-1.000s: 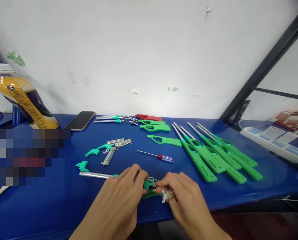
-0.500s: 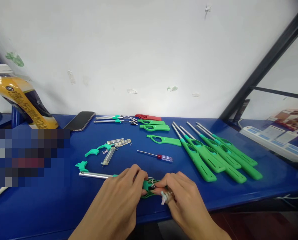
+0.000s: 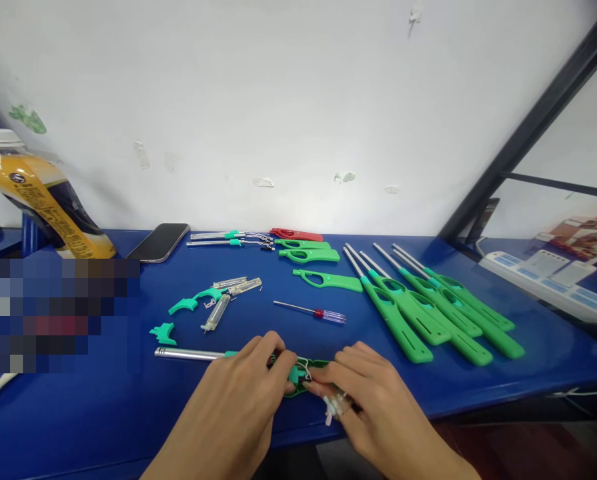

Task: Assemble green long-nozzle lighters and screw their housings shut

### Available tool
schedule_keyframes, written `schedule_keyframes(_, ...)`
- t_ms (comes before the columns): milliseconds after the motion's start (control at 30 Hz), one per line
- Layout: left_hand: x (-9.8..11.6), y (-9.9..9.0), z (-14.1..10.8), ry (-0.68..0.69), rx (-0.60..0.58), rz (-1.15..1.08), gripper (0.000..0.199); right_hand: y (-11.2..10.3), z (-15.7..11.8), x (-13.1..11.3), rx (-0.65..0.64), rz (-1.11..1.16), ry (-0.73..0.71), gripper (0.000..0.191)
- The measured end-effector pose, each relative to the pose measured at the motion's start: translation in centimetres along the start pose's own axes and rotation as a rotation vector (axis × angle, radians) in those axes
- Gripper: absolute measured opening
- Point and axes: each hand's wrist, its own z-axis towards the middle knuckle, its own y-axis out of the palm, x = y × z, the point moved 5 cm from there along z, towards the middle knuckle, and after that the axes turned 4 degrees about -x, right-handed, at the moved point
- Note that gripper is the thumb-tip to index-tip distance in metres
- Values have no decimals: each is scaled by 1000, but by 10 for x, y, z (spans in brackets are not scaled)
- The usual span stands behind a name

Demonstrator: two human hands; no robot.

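Between my two hands, close to the table's front edge, is a partly opened green utility lighter (image 3: 191,354), its metal tube pointing left. My left hand (image 3: 243,393) is closed over its middle, fingertips at a teal trigger piece (image 3: 295,375). With thumb and finger, my right hand (image 3: 373,393) pinches at the small black part and white wires beside that trigger. A clear plastic fuel tank (image 3: 339,404) is tucked under the same hand's curled fingers. My fingers hide much of the green casing.
A screwdriver (image 3: 323,315), loose fuel tanks (image 3: 218,312) and teal triggers (image 3: 163,333) lie beyond my hands. Several green lighters (image 3: 398,320) lie right. Handle shells (image 3: 328,280), metal tubes (image 3: 213,244), a phone (image 3: 161,242) and a bottle (image 3: 48,193) are farther back.
My right hand has shifted slightly right and down, with the fuel tank moving along. The teal trigger piece has moved slightly right, and more of the casing shows between my hands.
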Motion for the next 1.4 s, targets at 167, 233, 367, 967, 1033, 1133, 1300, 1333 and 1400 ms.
schedule_keyframes(167,-2,1,-2,37,58,-23,37,-4,0,-1,-27,-35,-19,26)
schedule_keyframes(233,-3,0,-4,51,80,-41,41,-5,0,-1,-39,-48,-16,23)
schedule_keyframes(367,-4,-2,-6,62,124,-60,48,-5,0,0,-61,-37,7,23)
schedule_keyframes(967,-19,-13,-8,123,306,-147,63,-4,2,1,-86,8,42,19)
schedule_keyframes(1033,-18,-15,-8,125,305,-154,62,-4,2,0,-83,6,40,19)
schedule_keyframes(1133,-18,-20,-9,124,347,-150,61,-5,3,0,-80,11,42,18)
schedule_keyframes(1300,-21,-24,-12,115,365,-137,57,-6,2,0,-59,20,31,18)
schedule_keyframes(1333,-21,-23,-11,114,352,-140,56,-6,2,0,-58,20,33,18)
schedule_keyframes(1400,-21,-20,-10,116,325,-153,55,-6,2,0,-59,16,36,18)
